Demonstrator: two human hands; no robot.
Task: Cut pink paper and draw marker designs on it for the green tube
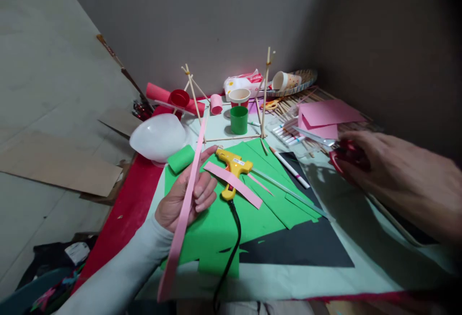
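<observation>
A long pink paper strip (185, 214) runs slanting through my left hand (202, 193), whose fingers are curled while the index finger points forward. My right hand (404, 175) is closed around the red handles of a pair of scissors (319, 137), out at the right with the blades pointing left. Just beyond my left fingers lies a yellow glue gun (236, 162) with a clear glue stick in its back. Across its handle rests a shorter pink paper strip (245, 190). Green paper (216, 228) spreads beneath it, and a green paper roll (180, 159) sits beside my left hand.
Behind stands a stick frame (231, 138) around a green paper cylinder (238, 120) and a paper cup (239, 96). A white balloon (159, 134) is at left. Pink sheets (330, 112) and markers (288, 132) lie at right. Black paper (299, 247) covers the near side.
</observation>
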